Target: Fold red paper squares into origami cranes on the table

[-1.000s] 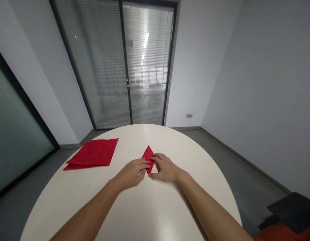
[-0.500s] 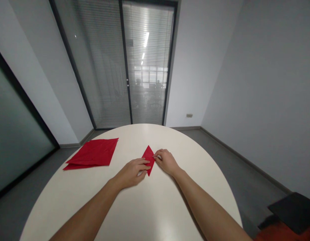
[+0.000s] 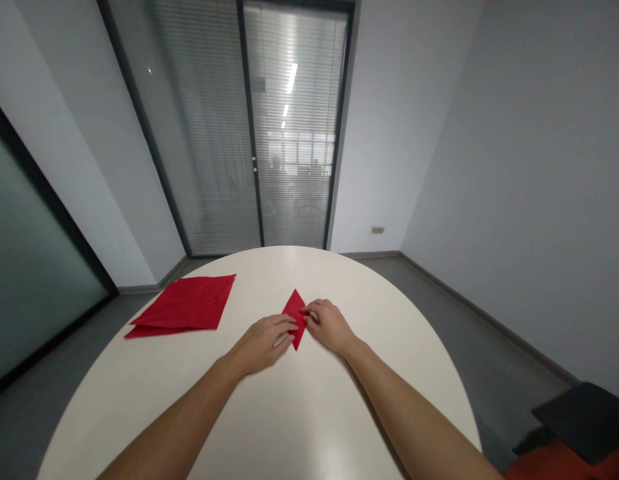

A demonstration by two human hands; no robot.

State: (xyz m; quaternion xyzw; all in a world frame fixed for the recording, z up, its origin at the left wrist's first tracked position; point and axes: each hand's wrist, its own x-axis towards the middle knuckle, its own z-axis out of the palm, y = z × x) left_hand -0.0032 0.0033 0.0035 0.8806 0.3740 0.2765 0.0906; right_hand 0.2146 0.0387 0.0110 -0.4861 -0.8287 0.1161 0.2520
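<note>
A small red napkin (image 3: pixel 294 308), folded into a narrow diamond, lies on the white round table (image 3: pixel 299 413) in front of me. My left hand (image 3: pixel 263 342) rests on its left side with fingers stretched flat, pressing it down. My right hand (image 3: pixel 329 325) is at its right edge, fingers curled and pinching the fold near the napkin's middle.
A stack of flat red napkins (image 3: pixel 187 305) lies at the table's left, near the edge. Glass doors with blinds (image 3: pixel 249 127) stand behind the table. A dark chair with an orange seat (image 3: pixel 574 427) shows at the lower right.
My right hand slid up the napkin's right edge from its lower point, then drew slightly inward. My left hand stayed pressed on the napkin.
</note>
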